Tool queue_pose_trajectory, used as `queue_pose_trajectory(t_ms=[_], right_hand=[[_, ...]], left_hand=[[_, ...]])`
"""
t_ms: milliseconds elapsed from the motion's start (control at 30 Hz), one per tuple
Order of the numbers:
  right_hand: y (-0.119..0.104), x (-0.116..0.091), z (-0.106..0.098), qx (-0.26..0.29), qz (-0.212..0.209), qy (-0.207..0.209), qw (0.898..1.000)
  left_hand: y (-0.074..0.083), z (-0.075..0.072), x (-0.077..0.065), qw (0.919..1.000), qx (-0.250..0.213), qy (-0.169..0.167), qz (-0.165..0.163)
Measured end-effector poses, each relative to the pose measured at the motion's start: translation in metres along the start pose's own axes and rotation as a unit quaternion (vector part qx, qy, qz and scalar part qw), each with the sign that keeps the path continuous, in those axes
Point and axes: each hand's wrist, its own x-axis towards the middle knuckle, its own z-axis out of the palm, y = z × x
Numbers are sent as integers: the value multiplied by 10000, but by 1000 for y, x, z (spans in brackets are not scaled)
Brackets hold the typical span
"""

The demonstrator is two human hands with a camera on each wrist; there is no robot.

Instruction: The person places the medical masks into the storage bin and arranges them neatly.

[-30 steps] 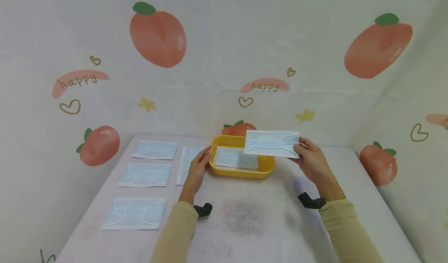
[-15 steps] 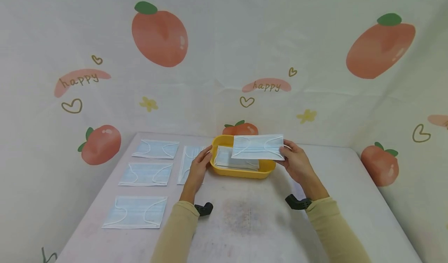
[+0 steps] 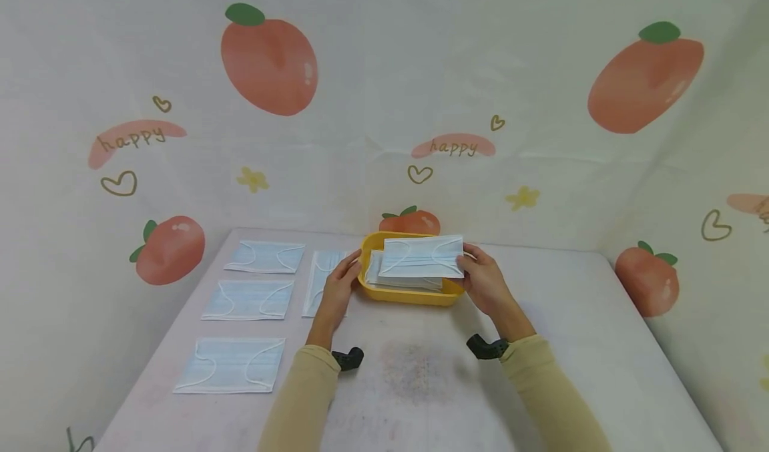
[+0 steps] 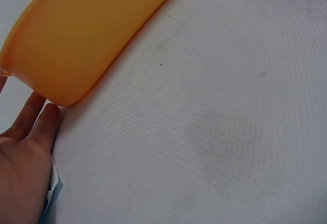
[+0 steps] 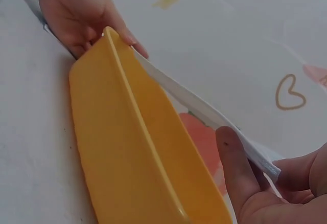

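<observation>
Face mask is held before a backdrop printed "happy".

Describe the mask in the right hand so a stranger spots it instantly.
On the table, toward its far edge, find the yellow tray. Over it, the right hand pinches a blue mask by one end. Unlike those on the table or in the tray, it is hand-held.

Plenty of room for me to pass along the right side of the tabletop, and between the forearms in front of the yellow tray too. Left hand blocks the tray's left end, the mask in the right hand covers much of the opening, and there's a backdrop close behind.
</observation>
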Motion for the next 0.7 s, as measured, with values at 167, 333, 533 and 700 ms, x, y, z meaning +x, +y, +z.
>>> queue_pose_trajectory(t_ms=[167,333,533,700], right_hand=[[7,6,10,114,131,50,9998],[11,11,20,15,260,187,9995],[15,16,30,-49,385,150,9991],[17,20,36,-84,449,132,9989]], left_hand=[[0,0,0,10000,7,11,33],[0,0,0,10000,-92,12,3],[0,-1,0,10000,-43,-26,-14],[1,0,0,10000,-42,11,-16]])
